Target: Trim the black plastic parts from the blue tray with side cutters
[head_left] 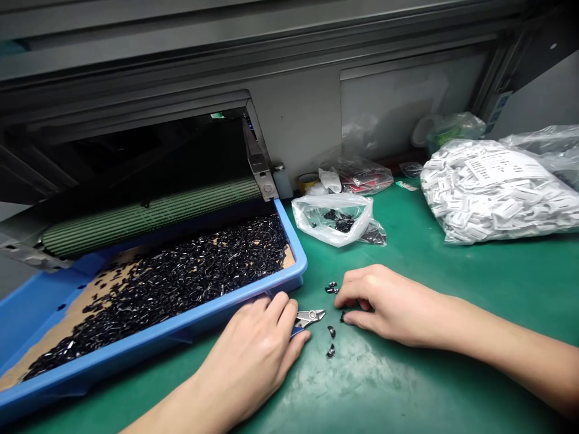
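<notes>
My left hand (260,340) is closed around small nippers (312,316) with blue handles and silver jaws. The jaws point right, low over the green table, and look slightly parted. Across from them is my right hand (384,301), its thumb and curled fingers pinched at a small black plastic part (342,317) that is mostly hidden. Just beyond its fingertips lie a few more shiny black parts (332,288). Two curved black pieces (332,331) rest on the tabletop between my hands, nearer to me.
A blue tray (296,271) of many black parts on cardboard sits left, under a machine's green ribbed roller (154,214). Behind my hands stands an open plastic bag (335,235) with black parts. To the right lies a large bag of white parts (497,193).
</notes>
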Demonstrator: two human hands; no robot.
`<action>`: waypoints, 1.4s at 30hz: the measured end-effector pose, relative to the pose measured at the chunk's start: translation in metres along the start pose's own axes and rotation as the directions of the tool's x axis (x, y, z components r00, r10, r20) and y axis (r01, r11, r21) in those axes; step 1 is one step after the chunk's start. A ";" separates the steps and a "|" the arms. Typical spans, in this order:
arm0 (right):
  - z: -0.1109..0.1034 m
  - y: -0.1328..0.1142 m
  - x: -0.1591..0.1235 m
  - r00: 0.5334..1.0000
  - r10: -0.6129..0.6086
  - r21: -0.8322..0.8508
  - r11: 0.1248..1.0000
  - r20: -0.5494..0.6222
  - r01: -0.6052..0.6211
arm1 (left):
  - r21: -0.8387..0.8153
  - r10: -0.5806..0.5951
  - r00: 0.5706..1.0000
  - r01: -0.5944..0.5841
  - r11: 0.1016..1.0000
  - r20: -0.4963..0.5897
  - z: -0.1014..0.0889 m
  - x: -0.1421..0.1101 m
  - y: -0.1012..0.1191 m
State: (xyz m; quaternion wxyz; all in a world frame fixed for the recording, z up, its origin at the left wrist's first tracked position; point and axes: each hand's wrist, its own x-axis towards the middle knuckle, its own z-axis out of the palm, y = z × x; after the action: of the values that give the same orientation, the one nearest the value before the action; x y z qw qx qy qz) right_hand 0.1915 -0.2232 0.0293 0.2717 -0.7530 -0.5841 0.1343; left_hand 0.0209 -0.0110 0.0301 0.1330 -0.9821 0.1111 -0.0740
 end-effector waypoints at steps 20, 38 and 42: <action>0.003 -0.002 0.002 1.000 -0.005 0.050 0.999 0.022 0.004 | -0.107 -0.005 0.990 -0.011 0.994 -0.144 0.001 -0.006 0.015; 0.005 -0.007 -0.001 0.990 -0.121 0.037 0.992 0.073 0.119 | -0.051 0.045 0.999 -0.043 0.998 0.030 -0.022 -0.001 0.024; 0.006 -0.008 -0.002 0.991 -0.116 0.009 0.993 0.073 0.115 | 0.027 0.069 0.994 -0.072 0.997 0.081 -0.028 0.003 0.024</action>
State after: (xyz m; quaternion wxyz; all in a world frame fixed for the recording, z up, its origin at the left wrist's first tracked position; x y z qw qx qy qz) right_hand 0.1811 -0.2218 0.0288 0.2593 -0.7119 -0.6358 0.1472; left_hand 0.0140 -0.0410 0.0503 0.1547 -0.9776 0.1392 -0.0316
